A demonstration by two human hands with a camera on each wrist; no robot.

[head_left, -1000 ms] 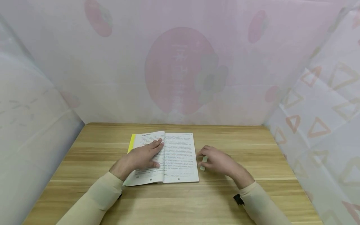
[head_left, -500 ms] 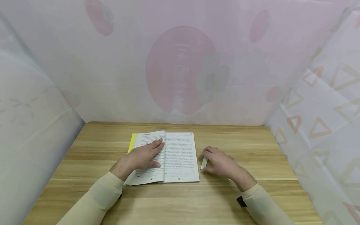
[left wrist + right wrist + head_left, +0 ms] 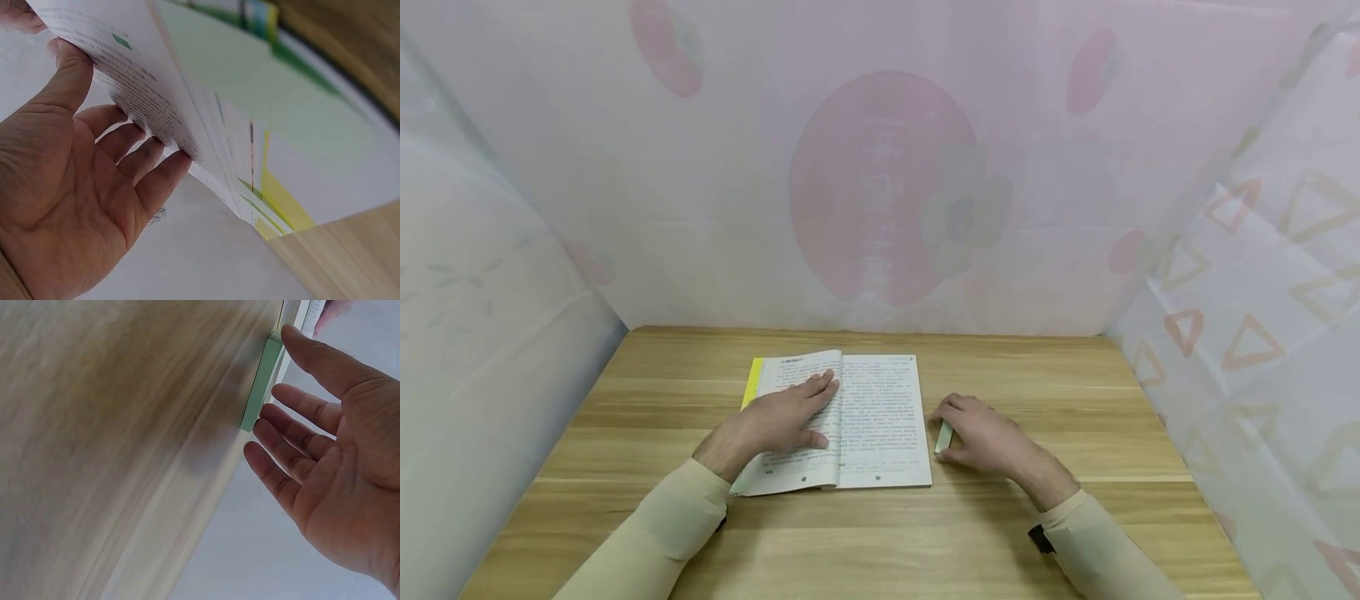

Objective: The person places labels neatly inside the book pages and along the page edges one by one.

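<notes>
An open book lies on the table, its pages covered in printed text and a yellow strip along the left edge. My left hand rests on the left page with its fingers spread and relaxed. The left wrist view shows its fingertips against the paper. Just right of the book, my right hand pinches a small pale green rectangular block. The thumb sits at one end of the block and the fingers at the other. In the head view the hand covers part of the block.
The wooden table has walls of patterned sheeting on three sides: a pink backdrop behind it, a pale sheet at left and a triangle-printed sheet at right.
My right hand has shifted slightly right, and its thumb has moved to the near end of the green block. The left hand and the book have stayed in place.
</notes>
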